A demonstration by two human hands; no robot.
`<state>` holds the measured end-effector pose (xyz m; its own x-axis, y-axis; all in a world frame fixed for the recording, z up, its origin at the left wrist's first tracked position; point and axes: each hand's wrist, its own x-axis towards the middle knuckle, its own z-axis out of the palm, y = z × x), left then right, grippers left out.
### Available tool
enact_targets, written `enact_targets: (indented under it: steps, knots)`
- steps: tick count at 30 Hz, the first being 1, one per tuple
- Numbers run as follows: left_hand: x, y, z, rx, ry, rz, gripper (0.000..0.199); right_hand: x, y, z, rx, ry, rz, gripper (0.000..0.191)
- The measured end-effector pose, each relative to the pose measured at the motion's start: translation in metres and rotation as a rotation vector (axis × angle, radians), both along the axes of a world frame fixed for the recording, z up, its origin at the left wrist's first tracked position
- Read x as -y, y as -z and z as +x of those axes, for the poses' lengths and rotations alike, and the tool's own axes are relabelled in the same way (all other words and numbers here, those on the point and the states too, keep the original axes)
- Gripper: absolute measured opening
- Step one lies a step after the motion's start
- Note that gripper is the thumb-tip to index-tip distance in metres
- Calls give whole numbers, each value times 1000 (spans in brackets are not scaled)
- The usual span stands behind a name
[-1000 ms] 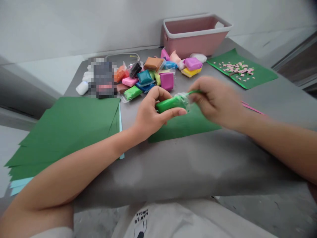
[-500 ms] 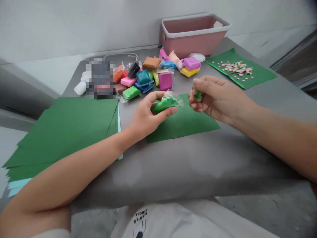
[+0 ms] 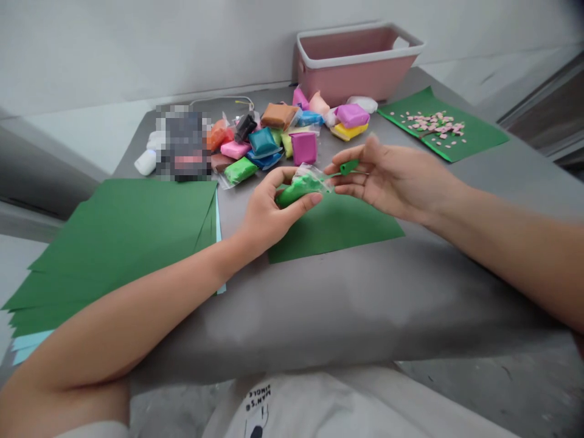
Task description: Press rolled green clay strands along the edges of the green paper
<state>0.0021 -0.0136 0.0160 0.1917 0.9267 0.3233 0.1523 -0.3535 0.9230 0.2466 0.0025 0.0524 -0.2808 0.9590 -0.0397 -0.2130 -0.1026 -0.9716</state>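
Bright green, soft-looking material in a clear packet (image 3: 292,193) sits in the left hand (image 3: 262,213), pinched between the thumb below and the curled fingers above, over the left part of the single green sheet (image 3: 351,225), the landmark for what follows. Just beyond the sheet's right part, the right hand (image 3: 406,179) is loosely spread, thumb raised, with a small green piece (image 3: 349,166) against its fingers; a thin green strip reaches from it towards the packet's opening. Whether the fingers squeeze that piece, I cannot tell. Left of the sheet lies a fanned stack of dark green paper (image 3: 118,225), light blue edges showing beneath. Behind the sheet are many coloured packets (image 3: 263,142), and farther back stands a pink basket (image 3: 351,83) with a white rim. Behind it to the right lies a blossom picture (image 3: 483,134) on green backing. All this rests on a grey table (image 3: 319,316).
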Motion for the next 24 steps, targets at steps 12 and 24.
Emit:
enact_targets:
  steps: [12, 24]
  knots:
    - [-1, 2, 0, -2, -5, 14, 40, -4, -1, 0, 143, 70, -55, 18]
    - [1, -1, -1, -31, 0, 26, 37, -1, -3, 0, 162, 88, -49, 24]
